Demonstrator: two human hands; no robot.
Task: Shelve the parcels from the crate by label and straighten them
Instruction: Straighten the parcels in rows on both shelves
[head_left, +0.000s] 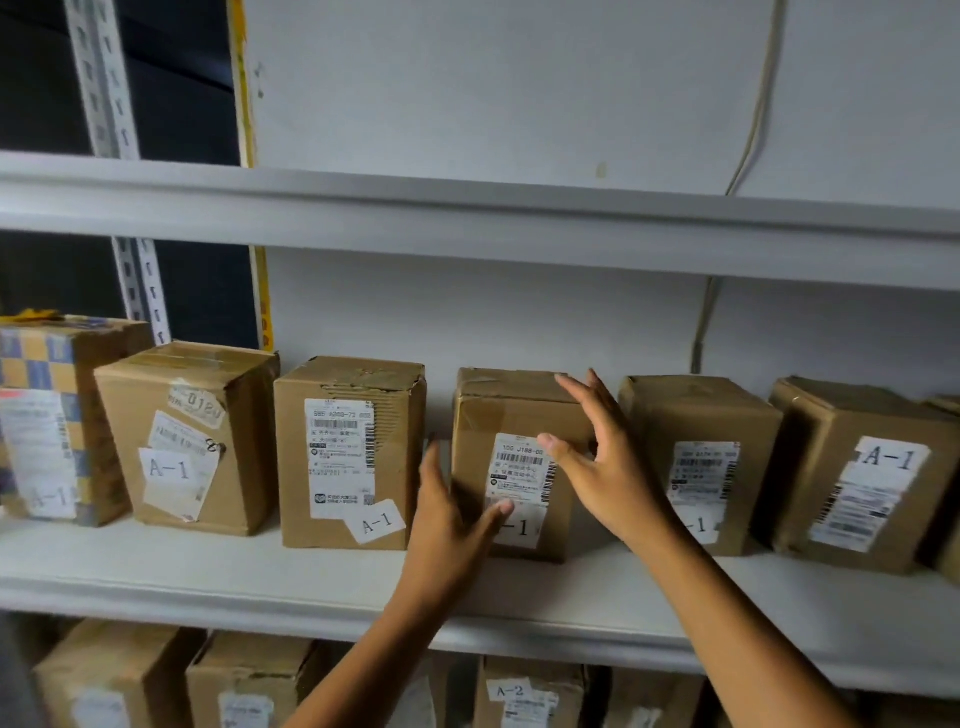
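Head view looks onto a white middle shelf (156, 566) carrying a row of cardboard parcels, each with an A-1 tag facing outward so the label can be read at a glance. Both hands work the central parcel (511, 410), which stands upright between its neighbours at 9 and 3 o'clock, apart from each. The left hand (447, 512) sits at the parcel's 8 o'clock corner, fingers straight along its left side and thumb laid across the lower front over the tag, not curled round anything. The right hand (605, 457) is spread wide at the 3 o'clock edge, fingertips reaching to the top rear corner and thumb on the shipping label (522, 465); whether the palm actually presses the side I cannot tell. Bracketing the box from both sides like this looks meant to square it to the shelf front and even the gaps. Shelving of this parcel seems done, with straightening in hand. Below, at 6 o'clock, a lower shelf holds a box tagged A-2 (524, 693), so tiers appear sorted by code.
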